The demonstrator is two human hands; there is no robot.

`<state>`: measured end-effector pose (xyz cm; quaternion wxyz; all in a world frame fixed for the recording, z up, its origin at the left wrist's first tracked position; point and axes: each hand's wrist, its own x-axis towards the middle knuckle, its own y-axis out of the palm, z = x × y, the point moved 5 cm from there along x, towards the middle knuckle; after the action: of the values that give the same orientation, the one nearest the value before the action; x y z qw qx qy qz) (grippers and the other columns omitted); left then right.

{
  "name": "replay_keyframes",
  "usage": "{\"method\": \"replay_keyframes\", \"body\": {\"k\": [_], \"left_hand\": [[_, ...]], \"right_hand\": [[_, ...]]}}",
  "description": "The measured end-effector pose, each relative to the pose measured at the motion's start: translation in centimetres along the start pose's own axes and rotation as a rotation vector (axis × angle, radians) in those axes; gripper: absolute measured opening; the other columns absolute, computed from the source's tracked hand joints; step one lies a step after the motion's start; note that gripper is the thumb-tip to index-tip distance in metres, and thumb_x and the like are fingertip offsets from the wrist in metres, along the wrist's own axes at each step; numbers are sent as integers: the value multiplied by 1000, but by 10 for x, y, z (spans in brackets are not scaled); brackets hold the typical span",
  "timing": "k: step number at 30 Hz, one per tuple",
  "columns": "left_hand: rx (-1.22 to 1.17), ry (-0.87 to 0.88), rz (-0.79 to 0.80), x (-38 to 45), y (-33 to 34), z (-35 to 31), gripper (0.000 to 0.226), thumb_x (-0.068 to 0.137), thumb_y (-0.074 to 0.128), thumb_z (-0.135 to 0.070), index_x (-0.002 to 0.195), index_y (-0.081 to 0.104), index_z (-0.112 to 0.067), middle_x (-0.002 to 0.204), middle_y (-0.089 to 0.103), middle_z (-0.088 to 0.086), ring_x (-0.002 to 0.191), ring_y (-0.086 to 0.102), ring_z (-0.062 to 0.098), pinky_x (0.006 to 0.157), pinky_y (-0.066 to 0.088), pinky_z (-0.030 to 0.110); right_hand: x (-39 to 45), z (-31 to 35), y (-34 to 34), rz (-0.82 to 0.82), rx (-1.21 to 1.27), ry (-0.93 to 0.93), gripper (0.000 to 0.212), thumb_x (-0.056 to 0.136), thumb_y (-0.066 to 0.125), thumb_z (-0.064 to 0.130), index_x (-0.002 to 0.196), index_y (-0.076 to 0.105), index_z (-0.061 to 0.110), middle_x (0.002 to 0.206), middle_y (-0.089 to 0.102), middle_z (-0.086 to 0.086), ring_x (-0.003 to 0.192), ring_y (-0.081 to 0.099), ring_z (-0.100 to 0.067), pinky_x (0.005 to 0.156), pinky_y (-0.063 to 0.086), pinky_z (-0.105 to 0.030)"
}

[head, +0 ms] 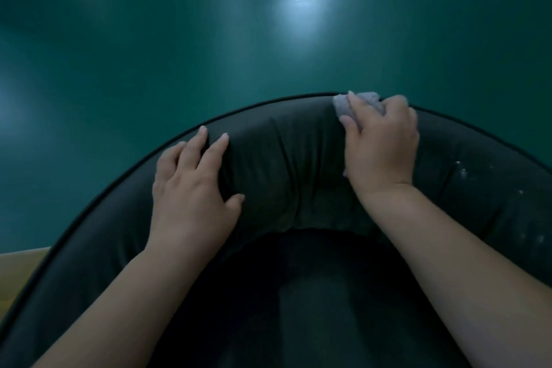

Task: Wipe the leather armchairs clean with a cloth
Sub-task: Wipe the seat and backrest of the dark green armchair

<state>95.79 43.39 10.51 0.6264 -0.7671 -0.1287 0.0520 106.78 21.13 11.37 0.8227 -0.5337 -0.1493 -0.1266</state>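
Head view, dim light, strong green cast.

Armchair (286, 176): dark leather, curved padded backrest arching across the lower half of the view, thin piped edge along its outer rim. Seat well lies below the backrest, very dark; detail there is hard to read.

Right hand (380, 143): on top of the backrest, right of its centre, close to the outer rim. Fingers curled down over a cloth (346, 104), pressing it against the leather. The grip is closed around the cloth; only the parts of it that poke out past the fingertips and by the wrist side are visible.

Cloth: pale grey, bunched, sitting on the backrest crest right at the piped rim. A small corner also shows below the hand, beside the wrist.

Left hand (191, 185): flat on the backrest, left of its centre, palm down, fingers spread and extended toward the rim, thumb pointing toward the centre. It holds nothing; it rests on the leather.

Hands are well apart, with creased leather between them.

Right part of the backrest shows small bright specks, possibly droplets or glints; cannot tell which.

Floor (149, 39) beyond the backrest: smooth green, with a pale reflected streak.

Yellowish surface (18, 272) shows just outside the backrest at far left.
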Motion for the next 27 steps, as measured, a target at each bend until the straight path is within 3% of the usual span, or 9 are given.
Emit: {"method": "replay_keyframes", "body": {"k": [5,10,14,18,22,24,27], "left_hand": [[37,109,46,7,8,-38,92,73,70,-48,148,20,-35,158,14,-4,139,13,22,116,16,40],[13,97,22,4,6,-41,77,81,66,-41,147,27,-33,157,19,-4,140,17,22,116,15,38],[-400,98,-151,-6,-16,-70,49,86,64,-28,133,53,-27,135,53,-7,123,44,12,107,27,22],[-901,-4,35,-9,-13,-98,45,88,61,-30,131,51,-42,115,64,-11,96,61,-2,82,46,9],[-849,35,114,-8,-1,-111,53,86,65,-28,135,47,-38,125,53,-20,111,51,-7,91,36,2],[-838,9,75,-6,3,-112,57,82,71,-21,133,50,-38,122,53,-21,110,50,-9,95,37,6],[-910,-36,-29,-2,5,-112,60,78,75,-12,131,54,-33,121,56,-20,106,50,-18,92,37,2]], "right_hand": [[-17,38,11,87,78,-256,41,86,62,31,127,60,25,100,52,-15,91,48,-34,74,41,-40],[-8,-3,-1,109,67,-107,42,90,58,34,132,55,28,100,45,-9,97,44,-31,81,38,-37],[-21,4,-9,198,451,30,44,94,55,25,138,48,22,100,38,-2,100,45,-20,95,34,-22],[-56,11,-12,402,879,181,49,97,48,12,143,38,23,111,42,-1,99,48,5,90,29,1],[-76,9,-19,590,1154,197,69,91,44,-7,146,31,32,136,46,7,123,46,1,105,37,-22],[-75,3,-26,614,1096,150,75,88,45,-10,145,30,38,135,50,7,124,47,0,106,36,-21],[-55,-14,-49,412,696,-58,72,81,57,-1,142,38,31,124,55,4,117,50,-4,104,32,-15]]}}
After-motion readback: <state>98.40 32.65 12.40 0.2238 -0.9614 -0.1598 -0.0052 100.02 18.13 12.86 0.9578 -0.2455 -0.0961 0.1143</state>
